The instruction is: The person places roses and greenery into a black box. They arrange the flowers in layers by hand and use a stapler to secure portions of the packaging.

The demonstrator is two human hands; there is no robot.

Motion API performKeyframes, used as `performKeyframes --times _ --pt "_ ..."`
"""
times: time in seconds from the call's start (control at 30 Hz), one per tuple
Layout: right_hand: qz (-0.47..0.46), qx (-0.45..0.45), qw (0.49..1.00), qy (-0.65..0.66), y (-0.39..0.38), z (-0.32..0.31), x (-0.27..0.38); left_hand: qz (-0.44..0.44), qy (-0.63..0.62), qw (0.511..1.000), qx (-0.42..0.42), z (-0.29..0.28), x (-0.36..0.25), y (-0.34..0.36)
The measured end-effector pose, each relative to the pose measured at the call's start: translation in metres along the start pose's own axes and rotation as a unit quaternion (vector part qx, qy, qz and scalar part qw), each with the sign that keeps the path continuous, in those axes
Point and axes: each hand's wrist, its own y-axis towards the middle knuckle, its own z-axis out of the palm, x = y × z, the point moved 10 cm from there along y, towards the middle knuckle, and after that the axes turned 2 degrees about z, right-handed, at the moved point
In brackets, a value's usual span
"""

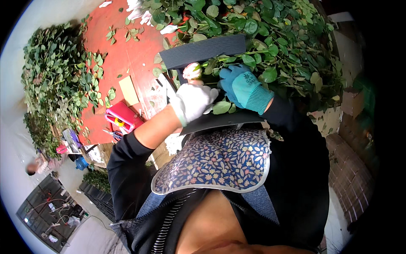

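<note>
pink rose (192, 71) at l. hand's (192, 102) 12 o'clock, bloom twd 9, stem twd 3. l. & r. hand (241, 86) part-curled, grip can't tell. ridged strip (203, 51) at rose's 12; leafy heap (292, 59) 1–3.

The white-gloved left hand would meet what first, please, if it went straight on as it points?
The left hand would likely first meet the teal-gloved right hand, though depth is unclear.

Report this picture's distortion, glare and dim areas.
Head view: fisheye bowing toward the rim, with black at both sides; head view: bright light nearly washes out the white-gloved left hand; head view: the right margin beyond the leaves falls dim.
</note>
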Motion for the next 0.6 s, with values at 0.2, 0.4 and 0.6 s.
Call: performKeyframes --times 0.2,0.4,0.6 --pt "-0.023 0.010 0.999 -0.026 0.003 0.009 0.000 0.005 -0.106 0.993 0.054 0.014 0.037 -0.062" --pt "-0.022 0.036 0.999 0.018 -0.001 0.007 -0.003 -0.154 -0.091 0.867 0.466 0.190 0.063 -0.252" --pt "-0.056 0.023 0.996 0.072 -0.009 -0.063 0.017 -0.282 -0.071 0.750 0.595 0.404 0.070 -0.509"
